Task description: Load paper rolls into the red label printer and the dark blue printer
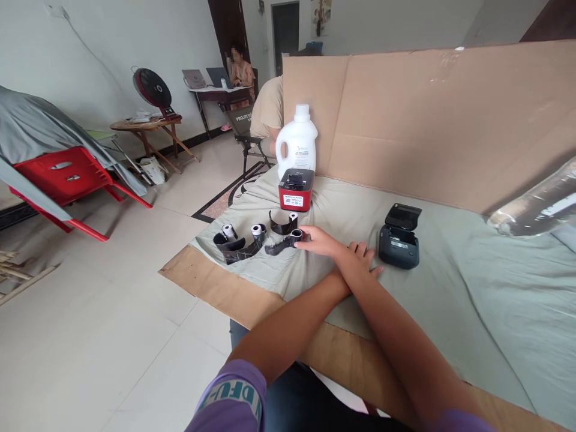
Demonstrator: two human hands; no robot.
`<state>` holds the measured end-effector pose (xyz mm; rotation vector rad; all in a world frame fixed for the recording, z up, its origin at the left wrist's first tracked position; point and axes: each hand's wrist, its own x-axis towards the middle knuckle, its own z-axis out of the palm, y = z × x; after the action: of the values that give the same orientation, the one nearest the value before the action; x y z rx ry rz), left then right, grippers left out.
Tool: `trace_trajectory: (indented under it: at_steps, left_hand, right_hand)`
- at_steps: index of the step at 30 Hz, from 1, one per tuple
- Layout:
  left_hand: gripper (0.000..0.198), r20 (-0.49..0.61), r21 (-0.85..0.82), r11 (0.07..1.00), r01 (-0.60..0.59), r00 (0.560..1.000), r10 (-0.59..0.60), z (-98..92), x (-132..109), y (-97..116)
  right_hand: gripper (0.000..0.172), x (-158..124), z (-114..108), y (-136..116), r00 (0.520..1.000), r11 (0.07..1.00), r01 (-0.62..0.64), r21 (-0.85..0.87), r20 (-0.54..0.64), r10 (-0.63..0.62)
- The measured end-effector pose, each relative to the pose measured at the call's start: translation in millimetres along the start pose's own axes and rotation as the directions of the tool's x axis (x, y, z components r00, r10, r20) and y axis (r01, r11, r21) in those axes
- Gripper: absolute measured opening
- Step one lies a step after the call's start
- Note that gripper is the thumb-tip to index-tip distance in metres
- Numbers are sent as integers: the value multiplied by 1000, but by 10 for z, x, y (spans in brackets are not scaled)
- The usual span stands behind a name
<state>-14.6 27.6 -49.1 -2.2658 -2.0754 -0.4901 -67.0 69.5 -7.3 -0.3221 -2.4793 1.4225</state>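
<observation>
My forearms cross, the right over the left. With thumb and fingers, my right hand point(318, 241) grips a small roll point(296, 234) whose loose black strip point(278, 246) trails left over the cloth. Just right of it, my left hand point(363, 258) lies on the cloth with fingers apart, partly hidden by my right forearm. Similar rolls with black strips are close by: one roll point(293, 216) behind, another roll point(257, 230) to the left, and a further roll point(228, 231) beyond that. A dark label printer point(398, 247) with its lid raised stands right of my left hand.
A red and black printer point(296, 191) stands before a white jug point(299, 144). A cardboard sheet point(427, 120) walls the back of the cloth-covered table point(450, 264). At right lies a clear plastic-wrapped bundle point(535, 201). Two people sit beyond, one person point(243, 72) at laptops.
</observation>
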Motion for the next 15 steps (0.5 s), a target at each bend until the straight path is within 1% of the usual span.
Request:
trace_trajectory:
  at_steps: [2,3,6,7,8,9,11,13,14,15]
  left_hand:
    - [56,23,1,1000,-19,1000,19,-37,-10,19]
    - [55,31,1,1000,-28,999,28,-61,-17,30]
    - [54,47,-21,999,-42,998,43,-148,-49,54]
    - [52,57,-43,998,-42,997,44,-180,-62,52]
    - [50,68,-65,997,-39,997,44,-212,-74,43]
    - [48,73,-88,996,-32,997,39,-243,-86,27]
    - [43,61,-143,990,-13,998,22,-297,-104,-16]
    - [40,35,-205,979,0,999,8,-333,-113,-56]
    - [39,27,-235,972,5,1000,2,-343,-114,-69]
    - [37,27,-257,966,9,1000,-2,-348,-113,-77]
  right_hand:
    - [12,-29,0,2,999,996,-27,86,-28,29]
    - [15,-44,4,3,997,991,-49,123,-50,55]
    - [37,-108,-21,2,980,967,-143,212,-105,168]
    - [40,-145,-66,-1,973,956,-168,239,-118,200]
    - [39,-197,-145,-6,967,949,-182,256,-130,220]
    - [35,-270,-262,-10,963,947,-183,263,-145,227]
    - [27,-495,-617,-10,959,957,-164,239,-189,212]
    - [24,-825,-1092,16,954,970,-161,182,-222,200]
    - [26,-1018,-1344,43,943,973,-182,142,-255,213]
    - [27,-1215,-1586,79,921,967,-231,107,-297,253]
